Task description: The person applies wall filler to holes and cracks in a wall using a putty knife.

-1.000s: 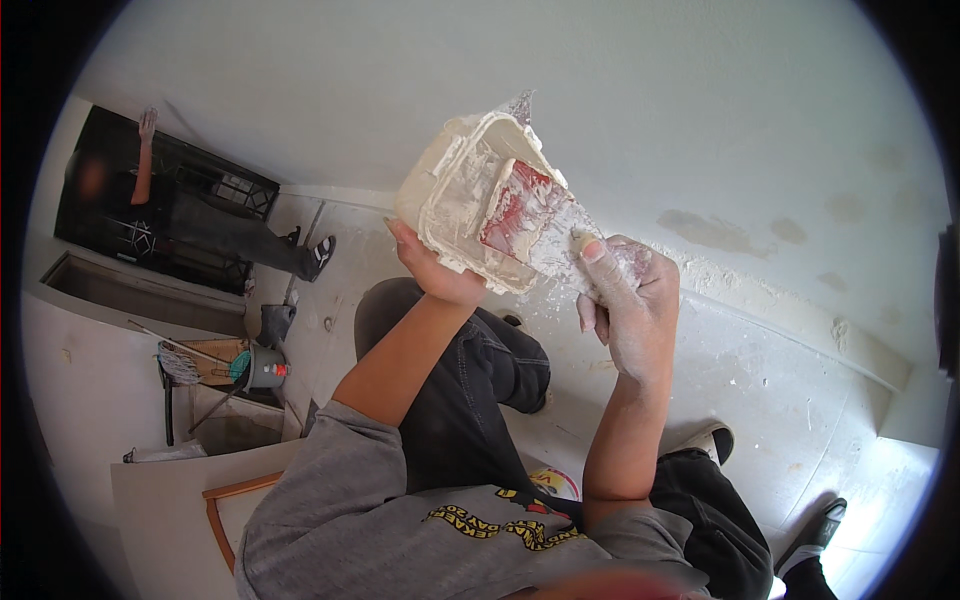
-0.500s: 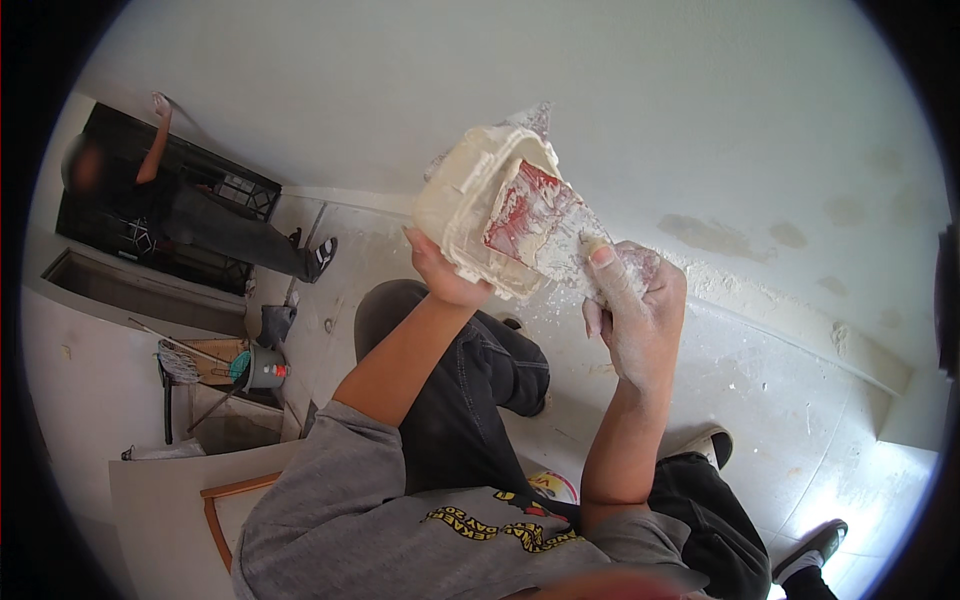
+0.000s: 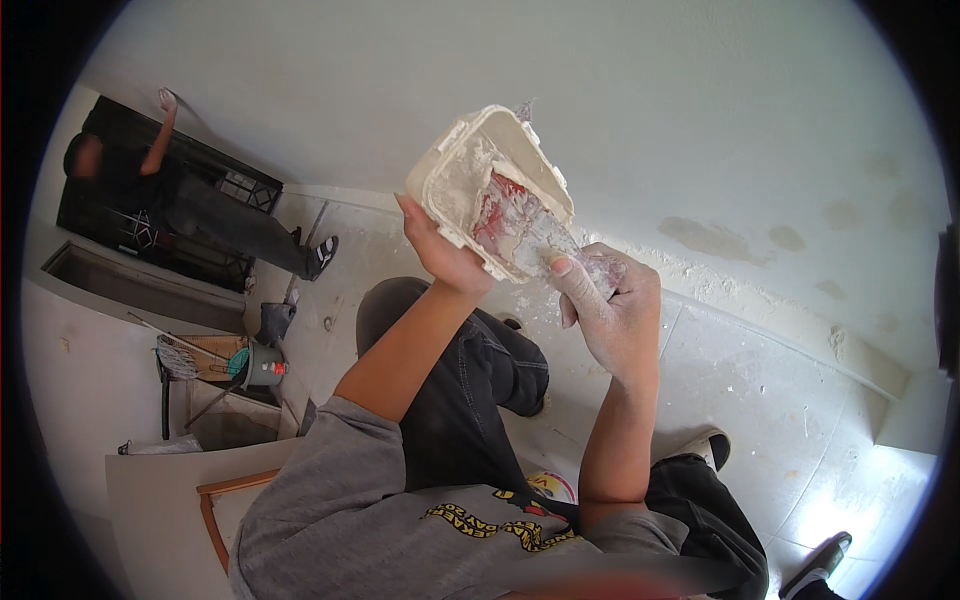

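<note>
"Between the left hand (image 3: 448, 258) and right hand (image 3: 615, 318), what's there?"

"Left grasps a pale, boxy, paste-crusted tub (image 3: 432, 172); right grips a flat scraper (image 3: 543, 236), its long axis running up-left, red-smeared blade (image 3: 501, 203) inside the tub."

"Which is nearer the tub?"

"Left, touching its side. Beyond, a smooth wall (image 3: 660, 100) carries dull grey patches (image 3: 705, 237)."

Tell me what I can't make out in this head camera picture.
All in the head view:
- Most fingers of the left hand: hidden behind the white plastic tub.
- Part of the putty knife's handle: covered by the right hand.
- Co-worker's face: blurred.
- Leg above the dark shoe: cut off by the lower edge.
</note>
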Tool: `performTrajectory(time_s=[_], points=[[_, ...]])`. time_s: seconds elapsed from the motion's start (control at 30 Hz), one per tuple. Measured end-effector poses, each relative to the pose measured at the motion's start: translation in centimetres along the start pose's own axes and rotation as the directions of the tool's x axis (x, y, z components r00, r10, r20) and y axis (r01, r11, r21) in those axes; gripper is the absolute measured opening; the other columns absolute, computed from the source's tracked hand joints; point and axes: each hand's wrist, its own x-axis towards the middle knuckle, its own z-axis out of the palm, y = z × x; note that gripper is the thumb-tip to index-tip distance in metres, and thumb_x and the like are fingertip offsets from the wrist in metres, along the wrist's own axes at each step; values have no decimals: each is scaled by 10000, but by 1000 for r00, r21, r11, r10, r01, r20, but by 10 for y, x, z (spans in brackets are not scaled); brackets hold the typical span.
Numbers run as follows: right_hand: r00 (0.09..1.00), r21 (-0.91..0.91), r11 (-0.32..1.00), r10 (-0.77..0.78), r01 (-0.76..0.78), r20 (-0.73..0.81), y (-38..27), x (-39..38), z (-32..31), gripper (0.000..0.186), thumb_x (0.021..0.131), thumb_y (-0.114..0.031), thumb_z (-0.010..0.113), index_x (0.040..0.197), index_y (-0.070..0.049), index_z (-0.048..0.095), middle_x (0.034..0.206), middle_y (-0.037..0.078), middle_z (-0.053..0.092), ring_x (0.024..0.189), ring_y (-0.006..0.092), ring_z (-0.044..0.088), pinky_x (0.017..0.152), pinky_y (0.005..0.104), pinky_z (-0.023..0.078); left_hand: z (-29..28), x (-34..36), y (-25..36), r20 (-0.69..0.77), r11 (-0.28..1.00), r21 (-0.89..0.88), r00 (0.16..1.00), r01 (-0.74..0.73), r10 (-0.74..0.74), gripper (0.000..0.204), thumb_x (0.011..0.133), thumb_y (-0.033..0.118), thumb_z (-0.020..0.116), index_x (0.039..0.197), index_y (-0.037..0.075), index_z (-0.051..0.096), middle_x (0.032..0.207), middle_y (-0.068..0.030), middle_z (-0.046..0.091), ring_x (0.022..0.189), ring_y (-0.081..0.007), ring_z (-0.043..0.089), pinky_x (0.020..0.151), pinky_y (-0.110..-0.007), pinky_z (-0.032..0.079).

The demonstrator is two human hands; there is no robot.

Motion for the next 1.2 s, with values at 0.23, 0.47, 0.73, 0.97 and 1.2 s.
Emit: performTrajectory(time_s=[0.23,0.47,0.73,0.97,1.2], points=[[985,-184,969,-171,165,-18,5,3,-7,244,905,-226,733,937,16,740,492,40,541,461,61,508,473,254,403,9,-1,-3,-50,997,68,998,-30,34,810,962,675,293,1458,40,382,1414,-158,475,1288,-294,508,1051,-460,448],[892,-442,807,-451,392,-32,0,2,1,206,821,-124,748,1019,-69,759,589,91,579,488,186,577,484,321,424,12,-2,1,-64,991,134,998,19,-10,832,952,685,332,1438,13,388,1385,-150,490,1279,-278,498,1049,-429,433],[828,-703,525,-535,480,167,-3,-9,5,415,739,-113,774,1150,-161,740,605,68,481,485,230,483,478,352,400,13,4,0,-39,1000,21,999,19,-18,787,962,666,279,1457,63,386,1399,-156,494,1265,-293,539,1010,-459,498],[831,-706,506,-513,496,216,-8,-8,3,437,714,-143,775,1149,-167,734,599,64,459,491,243,480,478,363,394,12,7,0,-123,996,83,992,40,-30,804,958,683,282,1425,41,410,1341,-140,530,1235,-262,551,1011,-411,488],[762,-598,507,-568,621,309,-17,-14,-8,433,694,-122,788,1124,-113,738,589,58,462,479,220,465,458,346,367,16,15,11,-176,994,12,979,105,-101,802,955,704,258,1434,79,410,1361,-115,516,1257,-249,532,1019,-410,479]])
